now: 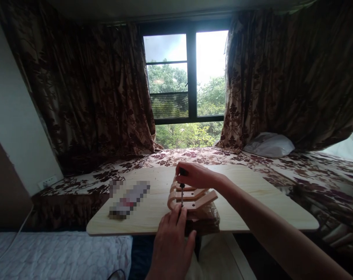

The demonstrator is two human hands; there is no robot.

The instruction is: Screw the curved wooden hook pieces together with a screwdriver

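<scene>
My right hand (193,175) is closed around the black handle of a screwdriver (182,190), which stands upright with its shaft pointing down. The tip meets the nearest of several curved wooden hooks (194,204), close to its rounded left end. Dark holes show in the hooks, which sit in a row on a brown, wrapped-looking block (205,216). From the near side, my left hand (173,241) reaches up with its fingers stretched out and the thumb apart. Its fingertips touch the near hook beside the screwdriver tip. Whether a screw is under the tip is too small to tell.
The block stands at the near edge of a pale wooden table (252,194). A blurred-out flat item (131,200) lies on the left. Behind are a patterned cloth ledge (194,155), a white plastic bag (269,144), curtains (106,93) and a window (191,77).
</scene>
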